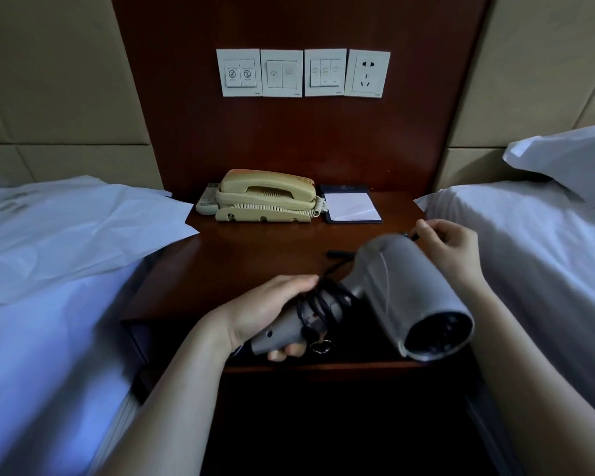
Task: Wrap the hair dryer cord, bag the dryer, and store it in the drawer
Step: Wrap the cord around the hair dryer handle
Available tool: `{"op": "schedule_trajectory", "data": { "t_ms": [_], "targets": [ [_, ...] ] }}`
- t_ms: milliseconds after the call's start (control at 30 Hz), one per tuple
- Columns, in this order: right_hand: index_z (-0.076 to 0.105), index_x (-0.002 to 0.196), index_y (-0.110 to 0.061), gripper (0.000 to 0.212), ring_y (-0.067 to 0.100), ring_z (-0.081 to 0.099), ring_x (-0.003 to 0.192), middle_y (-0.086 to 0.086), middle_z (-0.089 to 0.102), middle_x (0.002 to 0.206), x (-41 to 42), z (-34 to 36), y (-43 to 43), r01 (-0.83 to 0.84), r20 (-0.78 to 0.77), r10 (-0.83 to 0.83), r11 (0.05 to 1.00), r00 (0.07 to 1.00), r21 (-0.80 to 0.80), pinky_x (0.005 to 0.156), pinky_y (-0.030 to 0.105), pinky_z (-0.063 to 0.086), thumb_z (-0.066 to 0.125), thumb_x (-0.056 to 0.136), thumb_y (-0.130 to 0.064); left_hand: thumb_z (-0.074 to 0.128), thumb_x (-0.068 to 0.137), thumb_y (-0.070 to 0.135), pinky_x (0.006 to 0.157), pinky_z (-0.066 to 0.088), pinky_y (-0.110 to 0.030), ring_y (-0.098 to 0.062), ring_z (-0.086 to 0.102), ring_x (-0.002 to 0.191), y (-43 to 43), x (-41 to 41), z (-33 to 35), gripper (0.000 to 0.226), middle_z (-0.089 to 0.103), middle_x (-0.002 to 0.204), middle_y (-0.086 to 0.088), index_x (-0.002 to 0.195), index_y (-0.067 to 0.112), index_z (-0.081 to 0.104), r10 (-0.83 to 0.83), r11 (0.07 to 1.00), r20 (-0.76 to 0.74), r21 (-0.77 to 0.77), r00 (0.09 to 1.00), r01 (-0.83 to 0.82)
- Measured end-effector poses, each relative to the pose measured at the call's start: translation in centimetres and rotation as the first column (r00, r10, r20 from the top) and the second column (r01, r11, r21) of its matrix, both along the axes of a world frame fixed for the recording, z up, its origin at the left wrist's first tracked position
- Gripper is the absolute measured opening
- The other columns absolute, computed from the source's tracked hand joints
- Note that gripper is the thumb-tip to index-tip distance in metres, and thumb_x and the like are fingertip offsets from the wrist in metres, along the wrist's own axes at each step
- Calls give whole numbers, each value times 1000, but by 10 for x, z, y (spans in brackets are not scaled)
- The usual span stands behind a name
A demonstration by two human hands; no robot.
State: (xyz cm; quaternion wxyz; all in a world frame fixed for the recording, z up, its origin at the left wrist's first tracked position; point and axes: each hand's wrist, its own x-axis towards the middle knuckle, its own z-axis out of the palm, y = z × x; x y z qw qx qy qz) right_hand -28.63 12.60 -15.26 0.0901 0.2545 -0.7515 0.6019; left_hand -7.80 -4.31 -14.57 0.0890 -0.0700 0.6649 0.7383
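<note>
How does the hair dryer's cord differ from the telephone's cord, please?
The hair dryer's cord is black; the telephone's cord is cream. The dryer's cord is smooth and looped round the dryer's handle, whereas the telephone's cord is a tight spiral lying along the phone's base. The right hand pinches the dryer's cord; nothing touches the telephone's. Both lie against their own appliance.

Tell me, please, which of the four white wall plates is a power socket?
The rightmost plate: it shows plug holes, while the three plates left of it carry rocker switches.

Head view, facing down, near nightstand (255, 255)
</note>
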Motion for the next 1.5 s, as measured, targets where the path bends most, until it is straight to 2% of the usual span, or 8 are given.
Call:
{"op": "schedule_trajectory", "data": {
  "t_ms": [100, 233, 567, 733, 900, 1067, 1200, 1500],
  "targets": [
    [60, 60, -20, 24, 19, 48, 62, 20, 56, 61, -2, -4, 0, -61, 16, 60, 997, 998, 49, 61, 30, 36, 60, 84, -18, 43, 79, 50, 30, 30, -13, -15, 45, 34, -7, -9, -4, 48, 57, 68, -13, 87, 6, 59, 19, 982, 1, 186, 1000, -18],
    [56, 55, -28, 35, -2, 46, 51, -13, 52, 46, -3, -14, -5, -41, -91, 63, 974, 994, 223, 54, 23, 36, 63, 87, -17, 39, 84, 48, 30, 31, -15, -16, 43, 35, -18, -19, -8, 49, 56, 68, -10, 96, 4, 57, 183, 945, -47, 285, 982, -162],
    [62, 62, -35, 27, 14, 63, 74, -9, 67, 72, 39, 3, -12, -299, -64, 429, 721, 901, 625, 73, 33, 47, 60, 88, -33, 30, 94, 28, 32, 29, -14, -17, 41, 34, -37, -23, -9, 43, 55, 66, -14, 86, -3, 57, 665, 706, 13, 313, 746, -635],
    [56, 67, -21, 33, 11, 51, 63, -5, 56, 63, 78, 14, -21, -348, -109, 605, 585, 789, 732, 63, 25, 39, 45, 96, -34, 26, 93, 25, 33, 28, -12, -16, 39, 34, -41, -21, -7, 45, 49, 67, -14, 73, -4, 54, 766, 564, 116, 351, 633, -747],
    [37, 63, -19, 40, 21, 39, 57, -2, 39, 57, 99, 13, -34, -305, -193, 574, 654, 796, 692, 54, 30, 26, 39, 96, -40, 24, 94, 28, 31, 30, -12, -15, 40, 30, -44, -23, -11, 46, 47, 64, -14, 75, -3, 53, 790, 528, 143, 335, 596, -780],
    [30, 56, -18, 46, 27, 39, 54, 1, 34, 52, 99, 14, -34, -283, -274, 514, 760, 813, 585, 54, 31, 25, 45, 95, -38, 49, 80, 68, 31, 31, -13, -11, 43, 33, -50, -25, -15, 67, 49, 63, -8, 89, 2, 57, 730, 619, 125, 296, 672, -727],
    [26, 54, -18, 49, 26, 33, 51, -1, 28, 50, 95, 17, -27, -230, -298, 478, 769, 826, 597, 53, 34, 25, 43, 95, -38, 70, 81, 37, 32, 32, -14, -9, 45, 34, -48, -27, -14, 42, 51, 73, -8, 102, 2, 56, 791, 584, 78, 199, 607, -787],
    [26, 50, -21, 49, 15, 17, 36, -5, 18, 40, 105, 41, -11, 115, -630, 392, 784, 671, 610, 41, 18, 8, 34, 92, -46, 66, 86, 33, 35, 36, -17, -14, 47, 47, -51, -12, -11, 30, 54, 72, -8, 97, 6, 58, 891, 453, -68, 48, 449, -890]
  ]
}}
